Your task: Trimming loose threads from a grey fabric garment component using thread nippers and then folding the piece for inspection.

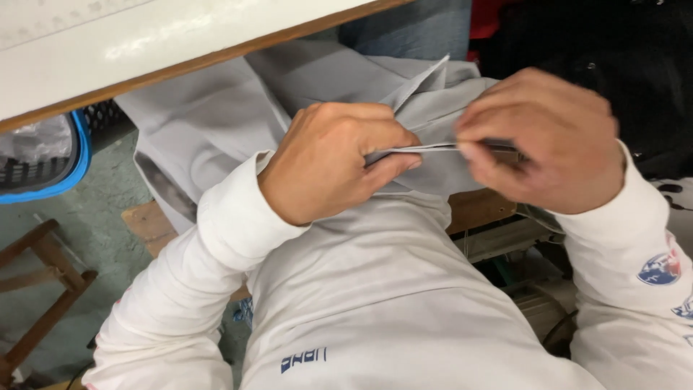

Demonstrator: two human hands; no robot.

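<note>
Below table edge (180,68) | left hand (328,162), right hand (545,141) pinch grey fabric (433,108)

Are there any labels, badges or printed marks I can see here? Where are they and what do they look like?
Round badge: on the white sleeve at the right edge, blue globe shape with a bit of red.
Small printed mark: low on the front of the white shirt, short row of dark blue letters.
Second badge: just below the round one, blue, mostly cut off by the picture edge.
No packages, signs or screens show.
</note>
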